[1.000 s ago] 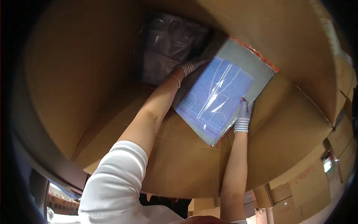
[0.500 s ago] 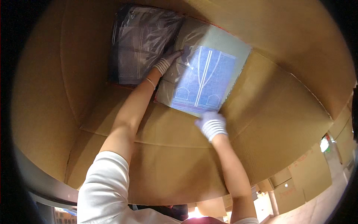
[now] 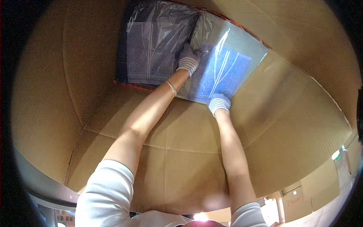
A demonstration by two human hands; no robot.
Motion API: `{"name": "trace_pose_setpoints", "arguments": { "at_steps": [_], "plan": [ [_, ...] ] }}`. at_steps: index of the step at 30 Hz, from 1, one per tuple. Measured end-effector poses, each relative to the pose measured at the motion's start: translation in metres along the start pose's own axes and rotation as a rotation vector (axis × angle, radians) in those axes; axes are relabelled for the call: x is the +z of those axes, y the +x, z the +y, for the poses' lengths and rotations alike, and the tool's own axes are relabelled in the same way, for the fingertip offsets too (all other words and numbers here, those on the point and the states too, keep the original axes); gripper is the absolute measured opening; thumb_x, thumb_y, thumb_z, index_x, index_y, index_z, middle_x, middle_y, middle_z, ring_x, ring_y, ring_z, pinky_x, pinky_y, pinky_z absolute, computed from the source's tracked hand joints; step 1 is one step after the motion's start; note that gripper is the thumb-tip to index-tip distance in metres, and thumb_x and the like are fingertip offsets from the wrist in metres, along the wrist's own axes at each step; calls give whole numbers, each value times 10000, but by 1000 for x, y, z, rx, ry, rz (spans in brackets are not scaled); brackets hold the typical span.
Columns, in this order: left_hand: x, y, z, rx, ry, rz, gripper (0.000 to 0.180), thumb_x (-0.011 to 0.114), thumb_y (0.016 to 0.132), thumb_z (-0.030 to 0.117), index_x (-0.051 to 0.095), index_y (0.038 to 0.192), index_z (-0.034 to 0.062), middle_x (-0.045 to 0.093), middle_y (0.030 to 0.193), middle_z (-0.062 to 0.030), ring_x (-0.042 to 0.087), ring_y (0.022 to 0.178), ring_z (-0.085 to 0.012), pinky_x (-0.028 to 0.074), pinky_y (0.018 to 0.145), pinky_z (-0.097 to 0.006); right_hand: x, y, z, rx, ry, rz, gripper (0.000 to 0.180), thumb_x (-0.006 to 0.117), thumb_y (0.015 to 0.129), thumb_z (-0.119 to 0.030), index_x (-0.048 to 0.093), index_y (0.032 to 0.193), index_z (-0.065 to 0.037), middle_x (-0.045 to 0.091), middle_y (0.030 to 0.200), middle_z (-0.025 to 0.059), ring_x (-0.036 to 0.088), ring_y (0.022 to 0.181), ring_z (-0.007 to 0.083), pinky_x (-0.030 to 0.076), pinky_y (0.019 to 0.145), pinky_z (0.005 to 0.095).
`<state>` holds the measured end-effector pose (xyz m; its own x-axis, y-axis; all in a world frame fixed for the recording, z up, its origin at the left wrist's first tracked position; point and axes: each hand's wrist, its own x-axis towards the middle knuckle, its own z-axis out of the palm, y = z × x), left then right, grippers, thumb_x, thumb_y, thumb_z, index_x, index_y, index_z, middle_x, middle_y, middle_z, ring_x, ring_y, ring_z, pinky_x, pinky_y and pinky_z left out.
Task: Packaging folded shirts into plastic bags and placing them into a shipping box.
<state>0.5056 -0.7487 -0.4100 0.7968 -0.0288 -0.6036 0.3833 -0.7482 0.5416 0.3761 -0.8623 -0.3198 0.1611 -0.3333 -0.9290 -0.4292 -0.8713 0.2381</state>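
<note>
Two flat packages in clear plastic lie side by side at the bottom of a deep cardboard box (image 3: 189, 159). Each shows a blue, denim-looking panel with white stitch-like lines. The left package (image 3: 141, 56) is in shadow; bright light falls on the right package (image 3: 230, 70). My left hand (image 3: 189, 56), in a pale glove with a striped cuff, rests where the two packages meet, fingers apart against the plastic. My right hand (image 3: 219, 101), gloved alike, touches the near edge of the right package. Its fingertips are mostly hidden.
High cardboard walls surround both my arms; the right wall (image 3: 298, 98) rises beside the right package. Outside the box, at the lower right, more cardboard boxes (image 3: 317, 185) stand by a pale floor (image 3: 346, 189).
My left hand has shifted right along the packages. My right hand has moved away from me onto the near edge of the right package. The packages now appear slightly higher and farther right.
</note>
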Motion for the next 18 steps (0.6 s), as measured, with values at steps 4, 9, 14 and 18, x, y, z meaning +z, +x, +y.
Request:
{"name": "trace_pose_setpoints", "arguments": {
  "at_steps": [4,9,14,18],
  "plan": [
    [-27,-20,-20,131,-372,72,543,598,753,273,418,1174,-19,480,1146,-272,465,1067,-400,397,906,-379,-67,-15,6,112,246,285,963,716,664,-376,108,1340,-61,470,1192,223,530,1027,351,451,851,415],
    [12,-28,2,349,-154,-87,452,498,771,72,416,1211,2,465,1209,-209,463,1111,-334,365,945,-377,-9,80,56,161,352,372,1114,769,614,-332,-9,1361,-51,377,1271,260,438,1139,351,391,933,389],
    [49,41,-75,591,988,735,594,497,770,131,283,1289,-65,393,1271,-242,375,1196,-332,329,979,-367,-11,87,-18,-117,318,216,729,669,707,-255,287,1278,-12,536,1110,234,546,996,350,434,861,390],
    [-15,-43,96,-106,-21,-564,525,374,821,110,251,1309,-39,218,1340,-310,331,1216,-372,305,996,-400,-30,-11,18,-295,423,46,347,548,781,-244,572,1044,-19,570,1062,205,550,995,316,440,838,383]
  ]
}}
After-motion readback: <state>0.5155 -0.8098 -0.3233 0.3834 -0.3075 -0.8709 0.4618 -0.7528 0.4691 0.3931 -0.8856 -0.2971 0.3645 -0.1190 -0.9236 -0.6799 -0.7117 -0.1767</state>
